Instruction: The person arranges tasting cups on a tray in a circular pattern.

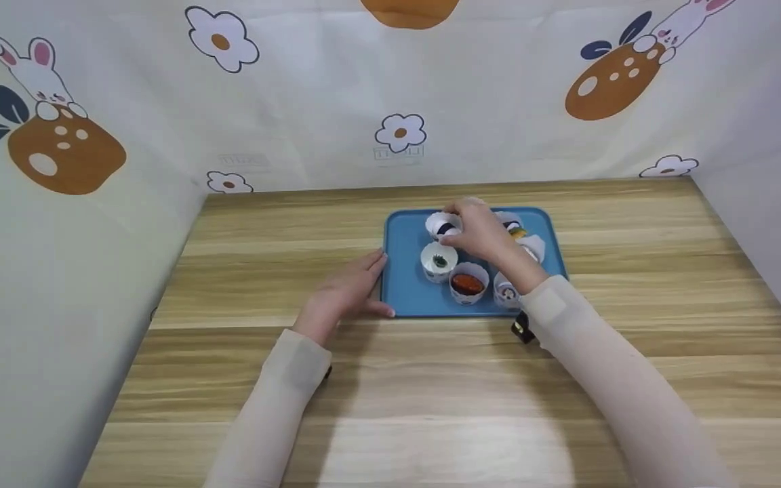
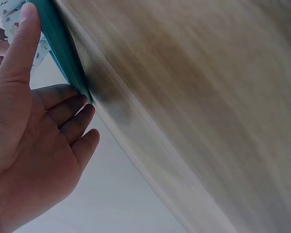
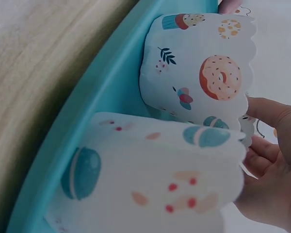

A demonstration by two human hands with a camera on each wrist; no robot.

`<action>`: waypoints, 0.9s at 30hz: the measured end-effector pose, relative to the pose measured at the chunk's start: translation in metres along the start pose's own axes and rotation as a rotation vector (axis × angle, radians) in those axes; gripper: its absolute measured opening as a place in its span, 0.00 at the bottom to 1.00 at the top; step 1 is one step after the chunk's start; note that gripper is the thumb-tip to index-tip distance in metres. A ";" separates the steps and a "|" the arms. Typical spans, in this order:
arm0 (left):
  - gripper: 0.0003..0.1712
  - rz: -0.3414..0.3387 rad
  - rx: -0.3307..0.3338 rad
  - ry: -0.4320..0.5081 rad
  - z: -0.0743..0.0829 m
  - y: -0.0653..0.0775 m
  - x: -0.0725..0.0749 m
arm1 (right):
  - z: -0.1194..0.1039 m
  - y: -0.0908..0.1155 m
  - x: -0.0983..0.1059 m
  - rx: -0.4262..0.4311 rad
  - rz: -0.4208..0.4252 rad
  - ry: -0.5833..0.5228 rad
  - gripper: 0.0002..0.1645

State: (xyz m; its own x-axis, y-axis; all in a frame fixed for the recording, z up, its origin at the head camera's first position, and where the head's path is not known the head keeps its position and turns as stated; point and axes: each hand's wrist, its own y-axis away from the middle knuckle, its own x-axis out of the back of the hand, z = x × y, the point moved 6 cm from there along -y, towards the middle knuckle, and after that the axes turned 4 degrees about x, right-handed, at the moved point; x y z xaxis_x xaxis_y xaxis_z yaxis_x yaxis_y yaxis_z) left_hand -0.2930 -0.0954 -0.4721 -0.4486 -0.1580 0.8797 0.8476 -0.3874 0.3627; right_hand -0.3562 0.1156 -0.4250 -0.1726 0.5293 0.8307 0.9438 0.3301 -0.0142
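Observation:
My left hand (image 1: pixel 346 290) rests against the left side of a blue tray (image 1: pixel 401 234), fingers straight along its edge and thumb at the front corner. In the left wrist view the fingertips and thumb touch the tray's rim (image 2: pixel 63 43). At the back left of the tray, my right hand (image 1: pixel 489 234) holds a white paper baking cup (image 1: pixel 435 222) between thumb and fingers; inside lies a sushi piece with a dark band. Just in front stands a cup (image 1: pixel 438 272) with a green-topped piece. Printed cups (image 3: pixel 199 63) hide part of the right hand (image 3: pixel 276 179).
A cup with a red-topped sushi piece (image 1: pixel 468 285) and a cup with a sushi roll (image 1: pixel 506 293) stand along the tray's front. Farther right are a cup with a yellow-topped piece (image 1: pixel 516 230) and another white cup (image 1: pixel 534 245), partly behind the right arm. Patterned cloth (image 1: pixel 309 135) stands behind the wooden table (image 1: pixel 431 393).

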 end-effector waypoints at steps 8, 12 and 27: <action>0.63 -0.004 0.022 0.016 -0.001 0.001 0.000 | -0.011 0.003 -0.002 0.035 -0.029 0.164 0.33; 0.63 -0.004 0.018 0.019 0.000 0.002 0.001 | -0.016 0.005 -0.003 0.063 -0.040 0.247 0.32; 0.62 0.008 0.003 0.005 0.002 0.004 0.003 | -0.019 0.015 0.011 0.076 -0.029 0.257 0.31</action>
State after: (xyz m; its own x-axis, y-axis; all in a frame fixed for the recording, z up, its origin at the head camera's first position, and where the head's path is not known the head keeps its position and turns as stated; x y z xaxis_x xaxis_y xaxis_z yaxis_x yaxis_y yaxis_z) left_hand -0.2908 -0.0956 -0.4672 -0.4435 -0.1658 0.8808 0.8520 -0.3831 0.3569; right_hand -0.3382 0.1116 -0.4053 -0.1126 0.3059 0.9454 0.9141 0.4049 -0.0221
